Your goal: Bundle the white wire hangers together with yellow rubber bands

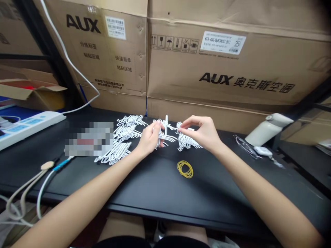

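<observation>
My left hand (150, 137) is closed round a bundle of small white plastic hooks (165, 130), held upright above the black table (155, 186). My right hand (200, 132) pinches the right side of that same bundle with thumb and forefinger. Just behind my right hand lies another pile of white hooks (187, 142). More white hooks (121, 139) lie in rows to the left of my left hand. A small heap of yellow rubber bands (185, 169) rests on the table in front of my hands.
Large AUX cardboard boxes (232, 62) stand right behind the table. A white power strip (28, 124) and cables (31, 186) lie at the left, next to a blurred patch (89, 138). At the right are a white bottle-like object (267, 128), glasses (244, 144) and a small white device (262, 150).
</observation>
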Demonstrator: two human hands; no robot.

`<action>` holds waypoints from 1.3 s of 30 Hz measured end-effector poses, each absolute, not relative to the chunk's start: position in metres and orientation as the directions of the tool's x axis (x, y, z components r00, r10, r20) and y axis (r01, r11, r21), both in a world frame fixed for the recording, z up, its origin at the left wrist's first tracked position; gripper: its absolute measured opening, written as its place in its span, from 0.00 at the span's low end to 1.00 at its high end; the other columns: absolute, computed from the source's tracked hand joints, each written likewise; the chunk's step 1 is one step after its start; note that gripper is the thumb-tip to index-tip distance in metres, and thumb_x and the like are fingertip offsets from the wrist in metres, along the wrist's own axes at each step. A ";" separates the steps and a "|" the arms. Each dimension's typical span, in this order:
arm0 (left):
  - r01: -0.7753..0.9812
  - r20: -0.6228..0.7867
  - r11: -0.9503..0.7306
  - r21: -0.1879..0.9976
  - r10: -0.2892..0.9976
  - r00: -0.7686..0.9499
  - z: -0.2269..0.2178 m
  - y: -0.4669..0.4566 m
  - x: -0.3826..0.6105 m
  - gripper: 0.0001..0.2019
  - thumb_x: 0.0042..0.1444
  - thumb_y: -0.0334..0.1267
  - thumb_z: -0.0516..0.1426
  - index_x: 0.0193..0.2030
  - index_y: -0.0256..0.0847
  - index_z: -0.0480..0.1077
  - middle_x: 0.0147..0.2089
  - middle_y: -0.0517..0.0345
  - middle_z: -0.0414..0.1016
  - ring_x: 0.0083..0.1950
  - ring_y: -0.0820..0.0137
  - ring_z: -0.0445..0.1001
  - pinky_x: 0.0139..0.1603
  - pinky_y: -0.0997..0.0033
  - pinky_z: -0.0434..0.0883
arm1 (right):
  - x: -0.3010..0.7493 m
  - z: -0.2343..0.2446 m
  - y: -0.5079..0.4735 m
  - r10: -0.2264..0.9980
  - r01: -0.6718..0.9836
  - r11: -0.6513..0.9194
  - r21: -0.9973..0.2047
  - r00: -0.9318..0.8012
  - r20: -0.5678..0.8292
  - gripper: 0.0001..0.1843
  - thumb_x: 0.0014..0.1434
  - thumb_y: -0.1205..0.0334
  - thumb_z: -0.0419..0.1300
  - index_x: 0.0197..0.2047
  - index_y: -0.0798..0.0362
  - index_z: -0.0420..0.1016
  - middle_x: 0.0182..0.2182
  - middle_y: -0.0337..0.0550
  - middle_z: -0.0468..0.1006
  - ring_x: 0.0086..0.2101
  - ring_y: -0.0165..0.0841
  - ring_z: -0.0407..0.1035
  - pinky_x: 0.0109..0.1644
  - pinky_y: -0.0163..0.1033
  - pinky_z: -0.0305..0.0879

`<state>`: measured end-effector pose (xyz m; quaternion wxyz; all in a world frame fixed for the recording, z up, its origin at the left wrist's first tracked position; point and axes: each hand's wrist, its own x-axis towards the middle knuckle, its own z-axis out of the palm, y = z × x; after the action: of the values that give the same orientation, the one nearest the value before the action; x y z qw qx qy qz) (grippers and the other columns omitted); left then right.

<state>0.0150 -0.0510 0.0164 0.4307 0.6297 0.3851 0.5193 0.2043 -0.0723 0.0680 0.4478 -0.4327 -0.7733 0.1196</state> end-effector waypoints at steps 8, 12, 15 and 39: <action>0.059 0.311 -0.325 0.944 0.936 0.167 0.015 -0.050 0.016 0.16 0.62 0.49 0.46 0.34 0.40 0.63 0.16 0.64 0.66 0.14 0.72 0.68 0.14 0.76 0.64 | 0.203 0.066 -0.070 0.789 0.514 0.593 -0.619 -0.220 0.573 0.03 0.46 0.66 0.66 0.26 0.56 0.77 0.25 0.43 0.80 0.28 0.34 0.75 0.36 0.37 0.69; 0.053 0.294 -0.306 0.951 0.942 0.162 0.017 -0.050 0.016 0.16 0.62 0.49 0.47 0.33 0.39 0.63 0.16 0.64 0.65 0.14 0.72 0.68 0.14 0.76 0.64 | 0.199 0.061 -0.070 0.801 0.494 0.587 -0.642 -0.239 0.549 0.02 0.45 0.67 0.66 0.26 0.56 0.77 0.25 0.42 0.79 0.28 0.34 0.74 0.36 0.37 0.69; 0.023 0.254 -0.260 0.965 0.957 0.142 0.017 -0.049 0.016 0.17 0.61 0.51 0.48 0.34 0.38 0.64 0.17 0.64 0.66 0.14 0.72 0.68 0.13 0.76 0.64 | 0.198 0.061 -0.071 0.813 0.491 0.574 -0.655 -0.251 0.525 0.02 0.45 0.68 0.65 0.26 0.56 0.77 0.25 0.42 0.79 0.28 0.33 0.74 0.36 0.37 0.69; 0.002 0.160 -0.164 0.986 0.963 0.219 0.017 -0.051 0.018 0.17 0.61 0.47 0.48 0.43 0.36 0.70 0.18 0.61 0.69 0.15 0.71 0.69 0.13 0.75 0.63 | 0.185 0.063 -0.090 0.799 0.658 0.564 -0.499 -0.283 0.531 0.05 0.45 0.74 0.62 0.23 0.55 0.74 0.23 0.37 0.77 0.27 0.31 0.72 0.38 0.38 0.64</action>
<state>0.0178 -0.0508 0.0174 0.5042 0.5961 0.4047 0.4761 0.1850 -0.0901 0.0628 0.3860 -0.4576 -0.7957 0.0915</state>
